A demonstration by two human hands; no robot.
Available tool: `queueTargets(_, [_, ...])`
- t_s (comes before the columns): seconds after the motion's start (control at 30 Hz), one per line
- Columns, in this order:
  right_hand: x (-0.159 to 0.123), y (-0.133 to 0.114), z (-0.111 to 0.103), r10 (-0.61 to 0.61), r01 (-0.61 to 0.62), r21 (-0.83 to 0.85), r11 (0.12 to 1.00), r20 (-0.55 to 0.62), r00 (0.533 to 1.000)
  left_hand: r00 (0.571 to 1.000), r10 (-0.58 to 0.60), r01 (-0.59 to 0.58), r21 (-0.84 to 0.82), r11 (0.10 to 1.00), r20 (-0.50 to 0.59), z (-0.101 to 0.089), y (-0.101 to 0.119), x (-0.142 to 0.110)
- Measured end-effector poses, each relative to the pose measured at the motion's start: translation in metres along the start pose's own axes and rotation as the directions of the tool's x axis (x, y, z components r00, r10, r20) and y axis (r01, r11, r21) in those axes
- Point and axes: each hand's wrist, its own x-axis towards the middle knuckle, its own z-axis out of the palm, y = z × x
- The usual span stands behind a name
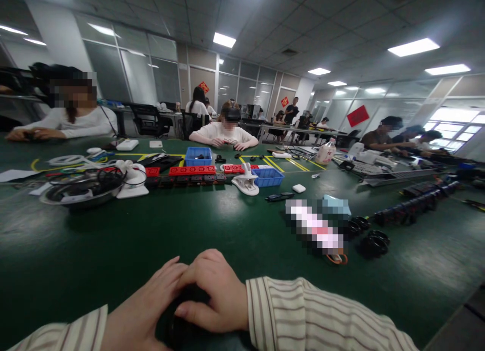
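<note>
At the bottom of the head view, my left hand (142, 308) and my right hand (214, 290) meet over a dark, rounded object (180, 323) close to the table's near edge. Its kind cannot be made out, since the hands cover most of it. The fingers of my right hand curl over its top and far side, with the thumb resting on the near side. My left hand curves around the left side, its fingertips touching or tucked behind the right fingers. Both sleeves are cream with dark stripes.
Across the green table (125, 250) lie a metal bowl (81, 197) with cables, a row of red sockets (192, 170), blue bins (268, 177), a white clamp (246, 182) and an earbud case (299, 188). Black rings (374, 244) sit to the right. Several people work around.
</note>
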Motion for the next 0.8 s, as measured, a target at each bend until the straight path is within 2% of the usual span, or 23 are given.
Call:
queueTargets(0.2, [0.000,0.001,0.006,-0.039,0.044,-0.052,0.998,0.104,0.994,0.999,0.029,-0.029,-0.007,1.000,0.015,-0.003,0.010,0.005])
queueTargets(0.37, [0.003,-0.002,0.007,-0.077,0.092,-0.105,0.990,0.144,0.987,0.995,0.016,-0.018,-0.023,1.000,-0.095,-0.002,0.011,0.007])
queueTargets(0.53, [0.003,-0.003,0.004,-0.190,0.203,-0.060,0.977,0.174,0.966,0.998,0.058,-0.058,-0.019,0.998,0.017,-0.009,0.017,0.013])
queueTargets(0.67, [0.001,-0.002,0.003,-0.312,0.315,0.030,0.949,0.251,0.916,0.996,0.081,-0.082,0.013,0.997,0.025,-0.011,0.015,0.014])
queueTargets(0.73, [0.001,-0.003,0.001,-0.293,0.278,0.093,0.956,0.284,0.913,0.996,0.087,-0.087,0.014,0.996,0.004,-0.008,0.010,0.011])
queueTargets(0.8, [0.002,-0.004,-0.003,-0.187,0.151,0.168,0.974,0.228,0.956,0.998,0.064,-0.064,-0.006,0.998,0.005,-0.006,0.005,0.007])
